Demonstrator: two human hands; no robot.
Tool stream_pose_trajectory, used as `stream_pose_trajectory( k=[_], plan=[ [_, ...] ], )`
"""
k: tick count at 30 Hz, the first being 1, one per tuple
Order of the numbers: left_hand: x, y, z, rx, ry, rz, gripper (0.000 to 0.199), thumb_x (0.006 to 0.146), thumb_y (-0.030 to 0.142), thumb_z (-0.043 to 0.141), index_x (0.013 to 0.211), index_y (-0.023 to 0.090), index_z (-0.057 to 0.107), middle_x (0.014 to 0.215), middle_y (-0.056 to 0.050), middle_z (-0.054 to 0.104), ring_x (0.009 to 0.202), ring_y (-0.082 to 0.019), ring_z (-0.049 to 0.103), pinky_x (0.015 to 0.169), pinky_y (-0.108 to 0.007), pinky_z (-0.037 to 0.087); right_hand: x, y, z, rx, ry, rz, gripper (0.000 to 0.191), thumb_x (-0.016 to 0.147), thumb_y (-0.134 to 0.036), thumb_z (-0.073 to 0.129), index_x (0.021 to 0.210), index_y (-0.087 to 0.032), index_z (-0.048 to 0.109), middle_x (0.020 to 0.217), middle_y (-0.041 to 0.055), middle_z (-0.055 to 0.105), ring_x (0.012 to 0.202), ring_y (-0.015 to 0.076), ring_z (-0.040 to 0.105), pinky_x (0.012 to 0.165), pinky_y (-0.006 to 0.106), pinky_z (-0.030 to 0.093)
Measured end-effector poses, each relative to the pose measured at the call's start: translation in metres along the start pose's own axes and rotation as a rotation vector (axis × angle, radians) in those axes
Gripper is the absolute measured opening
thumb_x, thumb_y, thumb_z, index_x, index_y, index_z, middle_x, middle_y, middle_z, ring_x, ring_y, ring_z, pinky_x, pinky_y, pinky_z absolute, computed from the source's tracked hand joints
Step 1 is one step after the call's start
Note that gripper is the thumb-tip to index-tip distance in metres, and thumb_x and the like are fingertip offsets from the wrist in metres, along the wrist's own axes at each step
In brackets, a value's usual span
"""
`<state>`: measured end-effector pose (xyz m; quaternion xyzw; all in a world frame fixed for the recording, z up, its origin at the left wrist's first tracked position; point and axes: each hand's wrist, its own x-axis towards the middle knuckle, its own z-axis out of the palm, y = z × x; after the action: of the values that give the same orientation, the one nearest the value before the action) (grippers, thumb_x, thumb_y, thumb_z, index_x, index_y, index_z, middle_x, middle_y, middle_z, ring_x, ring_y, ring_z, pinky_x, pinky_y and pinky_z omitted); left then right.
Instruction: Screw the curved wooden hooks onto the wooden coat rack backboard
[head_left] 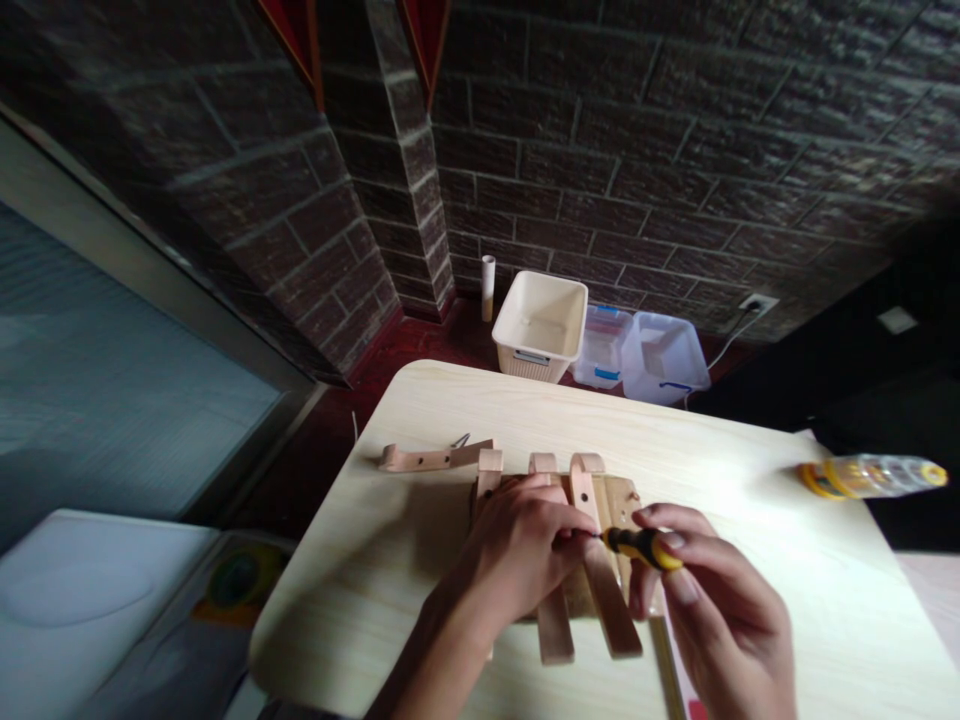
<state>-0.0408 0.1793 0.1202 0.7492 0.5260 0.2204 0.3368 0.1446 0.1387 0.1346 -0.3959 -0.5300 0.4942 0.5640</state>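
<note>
My right hand (720, 590) grips a yellow and black screwdriver (641, 547), its tip pointing left at a curved wooden strip (611, 600). My left hand (517, 540) lies over the work, thumb and forefinger closed together at the screwdriver's tip; whatever they pinch is hidden. Several strips with hooked upper ends lie across a wooden board (621, 492). One strip shows a dark screw head (584, 497) above my fingertips. A separate hooked strip (420, 460) with dark holes or screws lies to the upper left.
A clear bottle-shaped container with yellow ends (862, 476) lies on the pale table (675, 430) at right. A long ruler-like strip (664, 660) is partly under my right hand. Beyond the table stand a cream bin (536, 365) and clear plastic boxes (664, 345) by a brick wall.
</note>
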Motion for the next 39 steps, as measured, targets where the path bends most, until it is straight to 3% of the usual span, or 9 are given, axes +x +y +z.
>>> stream_pose_trajectory(
  k=[5, 14, 20, 28, 34, 39],
  plan=[
    [0.0, 0.0, 0.002, 0.0, 0.017, -0.022, 0.017, 0.086, 0.018, 0.071, 0.088, 0.032, 0.081, 0.084, 0.002, 0.072, 0.086, -0.018, 0.06, 0.076, -0.03, 0.039, -0.001, 0.001, 0.001, -0.018, 0.053, -0.013, 0.025, 0.1, -0.021, 0.058, 0.117, -0.031, 0.074, 0.133, 0.0093, 0.067, 0.063, 0.0121, 0.069, 0.067, 0.035, 0.062],
    [0.0, -0.001, 0.002, 0.005, 0.024, 0.009, 0.017, 0.084, 0.015, 0.071, 0.083, 0.031, 0.079, 0.079, 0.003, 0.07, 0.083, -0.017, 0.058, 0.075, -0.029, 0.038, 0.005, 0.003, -0.004, -0.09, -0.024, -0.103, 0.031, 0.095, -0.01, 0.063, 0.117, -0.03, 0.074, 0.126, 0.0087, 0.068, 0.081, 0.0172, 0.073, 0.059, 0.028, 0.062],
    [0.0, -0.001, 0.002, -0.007, 0.021, 0.008, 0.017, 0.085, 0.015, 0.07, 0.083, 0.03, 0.079, 0.081, 0.003, 0.07, 0.084, -0.017, 0.058, 0.077, -0.03, 0.039, 0.004, 0.004, -0.003, -0.035, -0.071, -0.071, 0.032, 0.095, -0.011, 0.063, 0.117, -0.031, 0.073, 0.128, 0.0073, 0.066, 0.071, 0.0139, 0.071, 0.058, 0.029, 0.062],
    [0.0, 0.0, 0.002, -0.005, 0.018, 0.003, 0.018, 0.085, 0.014, 0.069, 0.082, 0.029, 0.079, 0.081, 0.002, 0.071, 0.084, -0.018, 0.059, 0.077, -0.03, 0.04, -0.001, -0.003, 0.006, -0.014, 0.071, 0.01, 0.021, 0.099, -0.022, 0.062, 0.111, -0.031, 0.076, 0.129, 0.0081, 0.069, 0.067, 0.0139, 0.07, 0.061, 0.033, 0.061],
    [0.0, 0.001, 0.0, -0.026, 0.016, -0.017, 0.016, 0.085, 0.017, 0.071, 0.086, 0.03, 0.079, 0.083, 0.002, 0.072, 0.086, -0.018, 0.06, 0.078, -0.03, 0.041, 0.005, -0.001, 0.001, -0.029, -0.035, -0.075, 0.027, 0.097, -0.014, 0.06, 0.113, -0.03, 0.075, 0.123, 0.0088, 0.07, 0.068, 0.0151, 0.071, 0.058, 0.031, 0.062],
    [0.001, 0.006, -0.004, -0.057, -0.021, -0.059, 0.011, 0.084, 0.023, 0.074, 0.091, 0.03, 0.08, 0.08, 0.003, 0.072, 0.084, -0.018, 0.061, 0.079, -0.031, 0.042, 0.005, 0.0, -0.002, -0.043, -0.033, -0.086, 0.028, 0.097, -0.013, 0.061, 0.115, -0.03, 0.075, 0.125, 0.0085, 0.069, 0.074, 0.0159, 0.072, 0.061, 0.031, 0.063]
  ],
)
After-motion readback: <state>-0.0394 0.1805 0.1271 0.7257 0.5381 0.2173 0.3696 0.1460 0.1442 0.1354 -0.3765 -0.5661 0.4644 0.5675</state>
